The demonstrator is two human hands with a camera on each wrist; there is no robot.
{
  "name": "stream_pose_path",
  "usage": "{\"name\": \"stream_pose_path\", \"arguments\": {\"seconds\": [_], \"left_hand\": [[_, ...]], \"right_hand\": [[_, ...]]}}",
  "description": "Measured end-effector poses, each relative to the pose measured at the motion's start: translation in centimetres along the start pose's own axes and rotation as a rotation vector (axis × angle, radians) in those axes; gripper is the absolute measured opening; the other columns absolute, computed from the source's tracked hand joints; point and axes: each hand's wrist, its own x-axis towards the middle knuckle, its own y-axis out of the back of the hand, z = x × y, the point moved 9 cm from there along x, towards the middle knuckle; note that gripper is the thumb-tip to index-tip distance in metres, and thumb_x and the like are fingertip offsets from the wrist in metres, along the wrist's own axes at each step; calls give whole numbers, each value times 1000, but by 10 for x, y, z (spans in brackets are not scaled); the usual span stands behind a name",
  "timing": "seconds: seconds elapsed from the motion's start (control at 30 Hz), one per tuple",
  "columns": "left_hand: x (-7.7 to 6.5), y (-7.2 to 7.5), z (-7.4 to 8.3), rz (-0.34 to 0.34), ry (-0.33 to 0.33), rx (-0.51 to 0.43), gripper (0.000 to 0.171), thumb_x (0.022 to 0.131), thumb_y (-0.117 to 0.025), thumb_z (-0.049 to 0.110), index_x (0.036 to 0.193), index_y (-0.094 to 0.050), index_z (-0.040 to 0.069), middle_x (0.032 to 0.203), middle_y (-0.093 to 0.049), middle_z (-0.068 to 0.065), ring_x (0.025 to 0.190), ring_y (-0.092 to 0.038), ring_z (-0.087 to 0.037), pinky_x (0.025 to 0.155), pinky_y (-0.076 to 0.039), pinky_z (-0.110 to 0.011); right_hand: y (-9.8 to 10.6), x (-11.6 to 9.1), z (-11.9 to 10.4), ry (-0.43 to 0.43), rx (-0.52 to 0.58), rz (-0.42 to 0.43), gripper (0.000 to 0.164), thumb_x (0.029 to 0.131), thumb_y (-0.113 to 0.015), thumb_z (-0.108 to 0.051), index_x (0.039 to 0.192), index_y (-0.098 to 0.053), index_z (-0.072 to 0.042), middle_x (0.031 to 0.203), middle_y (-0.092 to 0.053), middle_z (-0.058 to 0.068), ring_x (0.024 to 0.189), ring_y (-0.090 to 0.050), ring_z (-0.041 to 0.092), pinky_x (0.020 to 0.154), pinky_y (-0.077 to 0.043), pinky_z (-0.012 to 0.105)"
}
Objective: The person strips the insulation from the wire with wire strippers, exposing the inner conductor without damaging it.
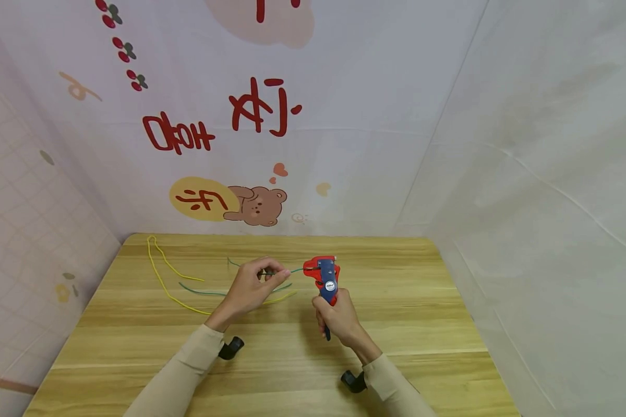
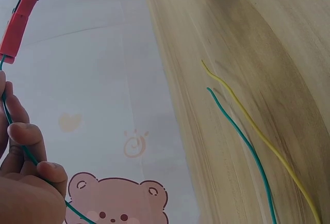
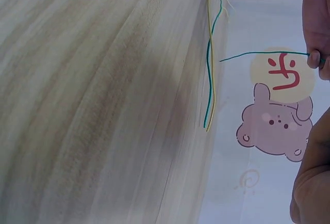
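Observation:
My left hand (image 1: 251,284) pinches a green wire (image 1: 297,270) between thumb and fingers, above the table. One end of this wire reaches the head of a red and blue wire stripper (image 1: 327,284); whether the jaws bite on it cannot be made out. My right hand (image 1: 339,318) grips the stripper's handles, its head pointing away from me. In the left wrist view, the wire runs along the left hand's curled fingers (image 2: 28,133) to the red nose of the stripper (image 2: 16,30). The wire's free tail (image 3: 263,52) sticks out past the left hand in the right wrist view.
On the wooden table (image 1: 407,301) lie a second green wire (image 1: 203,293) and a long, bent yellow wire (image 1: 159,272), partly under the left hand. Black pieces (image 1: 232,348) show beside both wrists. A printed white cloth (image 1: 355,174) stands behind the table and along its sides.

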Motion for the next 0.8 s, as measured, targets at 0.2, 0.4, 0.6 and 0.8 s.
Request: {"name": "stream_pose_path", "arguments": {"seconds": [0.2, 0.4, 0.6, 0.8], "left_hand": [[-1, 1, -1, -10, 18, 10, 7, 109, -79, 27, 104, -83, 25, 92, -70, 5, 79, -55, -11, 72, -45, -30], [0, 1, -1, -15, 13, 17, 7, 110, -78, 27, 104, -82, 27, 94, -71, 5, 80, -55, -12, 72, -46, -30], [0, 1, -1, -22, 21, 19, 9, 110, -77, 28, 103, -82, 28, 95, -71, 6, 79, -55, -12, 72, -45, -29], [0, 1, -1, -28, 17, 22, 9, 110, -77, 28, 102, -82, 28, 95, -71, 6, 78, -55, -12, 72, -45, -28]], "right_hand": [[1, 0, 2, -9, -8, -1, 36, 106, -59, -8, 71, -59, -2, 49, -57, -1, 39, -56, 13, 41, -52, 29], [1, 1, 1, -13, -2, -1, 39, 107, -58, -7, 70, -58, 7, 49, -56, -1, 39, -55, 14, 41, -52, 29], [1, 1, 2, -23, 10, -1, 40, 106, -59, -8, 70, -57, 8, 49, -56, -1, 39, -55, 14, 41, -52, 29], [2, 1, 3, -24, 5, -7, 40, 107, -59, -8, 71, -56, 10, 49, -57, -1, 40, -56, 14, 42, -52, 29]]}}
